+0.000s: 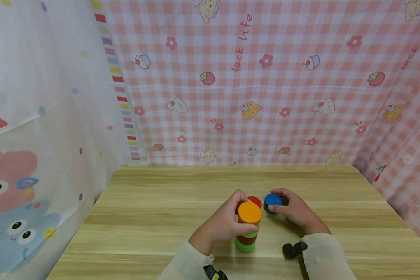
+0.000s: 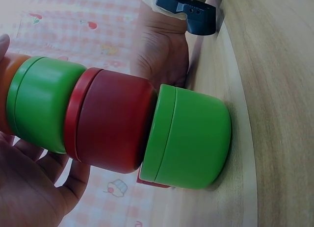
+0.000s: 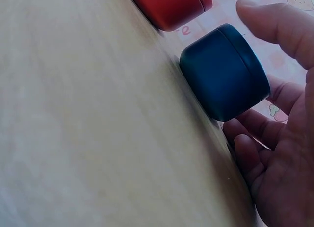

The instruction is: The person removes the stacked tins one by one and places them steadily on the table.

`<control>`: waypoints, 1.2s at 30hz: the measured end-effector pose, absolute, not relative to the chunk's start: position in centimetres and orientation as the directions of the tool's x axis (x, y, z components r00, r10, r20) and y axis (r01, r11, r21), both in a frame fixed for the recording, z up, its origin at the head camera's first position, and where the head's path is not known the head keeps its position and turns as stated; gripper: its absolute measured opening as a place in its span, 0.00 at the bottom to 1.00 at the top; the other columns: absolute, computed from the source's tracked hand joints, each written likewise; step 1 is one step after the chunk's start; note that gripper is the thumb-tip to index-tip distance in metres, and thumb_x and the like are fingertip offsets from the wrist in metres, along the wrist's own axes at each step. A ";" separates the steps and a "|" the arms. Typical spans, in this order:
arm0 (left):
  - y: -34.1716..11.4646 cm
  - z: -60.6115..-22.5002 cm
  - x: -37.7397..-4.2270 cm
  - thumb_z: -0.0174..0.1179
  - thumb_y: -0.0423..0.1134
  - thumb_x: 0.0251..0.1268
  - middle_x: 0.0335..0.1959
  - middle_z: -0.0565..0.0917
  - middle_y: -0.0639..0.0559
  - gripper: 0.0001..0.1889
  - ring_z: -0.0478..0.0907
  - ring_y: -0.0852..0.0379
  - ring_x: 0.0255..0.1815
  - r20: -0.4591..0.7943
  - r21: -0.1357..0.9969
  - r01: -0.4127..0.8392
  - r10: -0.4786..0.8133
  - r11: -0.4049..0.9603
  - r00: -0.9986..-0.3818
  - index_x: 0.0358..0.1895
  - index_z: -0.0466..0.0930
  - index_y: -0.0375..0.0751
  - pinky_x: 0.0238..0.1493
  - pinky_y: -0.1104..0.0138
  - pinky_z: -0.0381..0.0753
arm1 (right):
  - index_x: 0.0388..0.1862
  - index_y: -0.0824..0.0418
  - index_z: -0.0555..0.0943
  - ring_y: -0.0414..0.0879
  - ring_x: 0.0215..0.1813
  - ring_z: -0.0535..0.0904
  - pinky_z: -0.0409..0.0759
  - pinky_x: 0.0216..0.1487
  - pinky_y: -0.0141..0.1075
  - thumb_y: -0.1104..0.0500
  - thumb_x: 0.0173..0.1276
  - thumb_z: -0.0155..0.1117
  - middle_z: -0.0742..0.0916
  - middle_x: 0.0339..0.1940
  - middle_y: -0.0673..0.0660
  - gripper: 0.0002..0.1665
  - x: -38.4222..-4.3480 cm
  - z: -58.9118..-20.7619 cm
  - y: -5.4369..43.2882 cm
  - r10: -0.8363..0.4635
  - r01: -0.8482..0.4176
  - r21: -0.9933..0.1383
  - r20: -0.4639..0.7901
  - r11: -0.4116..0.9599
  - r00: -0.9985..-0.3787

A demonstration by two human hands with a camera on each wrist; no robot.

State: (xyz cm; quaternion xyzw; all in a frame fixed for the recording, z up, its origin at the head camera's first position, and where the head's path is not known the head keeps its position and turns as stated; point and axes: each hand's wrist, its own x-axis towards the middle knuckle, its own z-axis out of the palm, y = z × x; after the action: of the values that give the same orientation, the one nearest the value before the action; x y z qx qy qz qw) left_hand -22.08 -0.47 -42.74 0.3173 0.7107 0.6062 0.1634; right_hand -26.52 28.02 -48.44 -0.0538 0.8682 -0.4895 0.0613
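A stack of small round lidded jars stands on the table: a green jar (image 2: 194, 136) at the bottom, a dark red jar (image 2: 115, 120), another green jar (image 2: 49, 104) and an orange jar (image 1: 249, 212) on top. My left hand (image 1: 227, 219) grips the orange jar, thumb in front and fingers behind. Just behind the stack stands a red jar (image 1: 254, 201), partly hidden in the head view. To its right a blue jar (image 3: 225, 72) rests on the table. My right hand (image 1: 295, 209) is around its right side; in the right wrist view the thumb is apart from it.
The wooden table (image 1: 154, 217) ends at a pink checked curtain (image 1: 231, 97) at the back. A white patterned curtain (image 1: 56, 116) hangs on the left. A black wrist camera (image 1: 294, 249) sits at my right cuff, close above the tabletop.
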 end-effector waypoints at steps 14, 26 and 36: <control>-0.5 -42.7 -22.1 0.73 0.35 0.61 0.53 0.82 0.57 0.26 0.80 0.61 0.52 0.167 0.960 0.272 0.652 0.062 -0.740 0.56 0.67 0.43 0.60 0.66 0.80 | 0.76 0.65 0.70 0.57 0.62 0.76 0.76 0.62 0.51 0.48 0.78 0.65 0.78 0.70 0.68 0.35 -26.7 -48.4 28.3 -0.153 -0.053 -0.857 -0.030 0.513 -0.988; -0.6 -42.9 -22.2 0.75 0.38 0.60 0.53 0.82 0.58 0.26 0.80 0.60 0.53 0.177 0.955 0.288 0.646 0.068 -0.742 0.56 0.68 0.46 0.62 0.65 0.79 | 0.77 0.63 0.70 0.60 0.67 0.74 0.75 0.69 0.56 0.44 0.81 0.61 0.76 0.72 0.68 0.35 -26.5 -47.7 28.0 -0.102 0.006 -0.884 -0.061 0.468 -0.993; -0.6 -43.0 -22.3 0.75 0.39 0.60 0.54 0.82 0.59 0.27 0.79 0.60 0.54 0.179 0.954 0.290 0.645 0.070 -0.743 0.57 0.68 0.47 0.62 0.65 0.79 | 0.78 0.59 0.69 0.57 0.67 0.72 0.76 0.61 0.42 0.42 0.81 0.59 0.74 0.74 0.64 0.35 -26.3 -45.9 27.6 -0.025 -0.006 -0.896 -0.005 0.444 -1.000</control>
State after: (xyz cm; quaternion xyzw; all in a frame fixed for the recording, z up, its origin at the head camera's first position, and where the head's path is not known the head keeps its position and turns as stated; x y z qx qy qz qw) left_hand -22.28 -0.60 -43.00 0.3264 0.7163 0.5986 0.1482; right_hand -26.32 27.60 -45.89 -0.0092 0.8497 -0.5271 0.0087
